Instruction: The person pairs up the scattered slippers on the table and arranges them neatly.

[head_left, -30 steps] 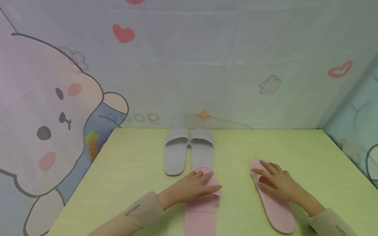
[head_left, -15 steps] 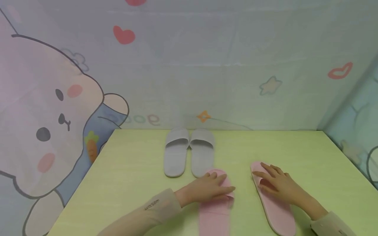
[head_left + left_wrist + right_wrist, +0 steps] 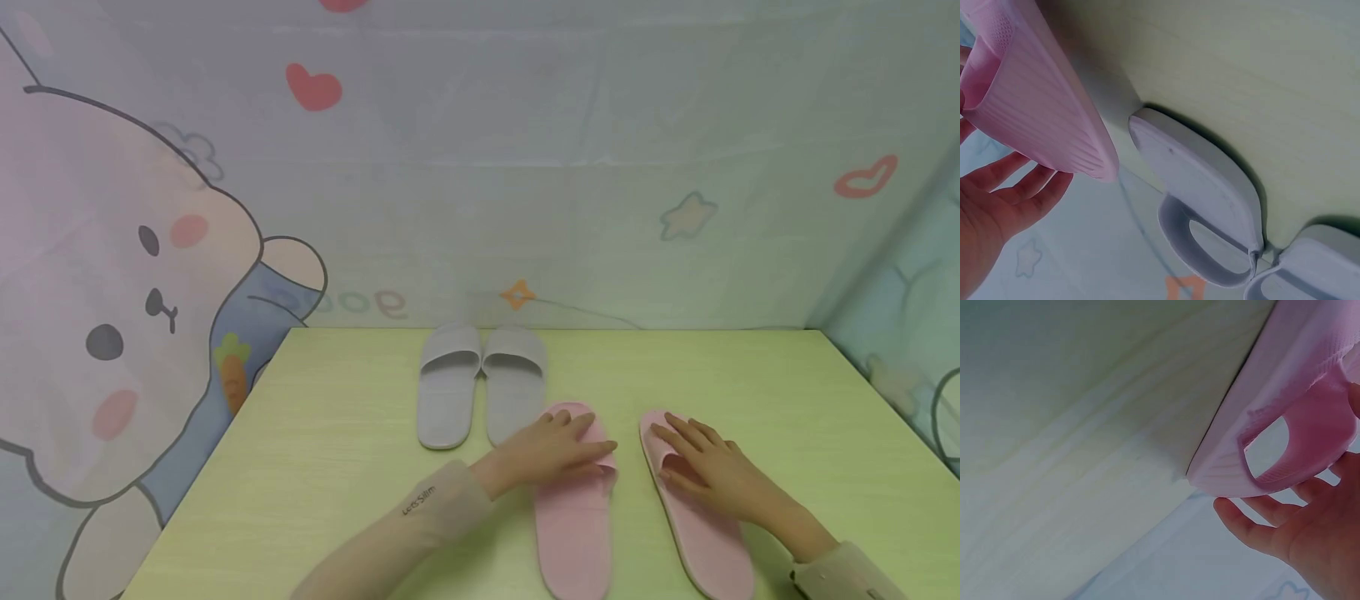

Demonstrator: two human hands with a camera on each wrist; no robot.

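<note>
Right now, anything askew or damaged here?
Slightly askew: the pink slide slipper under the right hand slants, toe leftward, while the matching pink slipper under the left hand points nearly straight ahead. No visible damage.

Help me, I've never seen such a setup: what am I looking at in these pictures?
No robot here: just a person's bare left hand and right hand. The wide picture comes from a camera worn on the head; the two close ones come from a camera on each wrist. On the pale green table lies a pair of gray slide slippers. The left hand holds the left pink slide slipper near the toe end, and the right hand holds the right pink slide slipper likewise.
</note>
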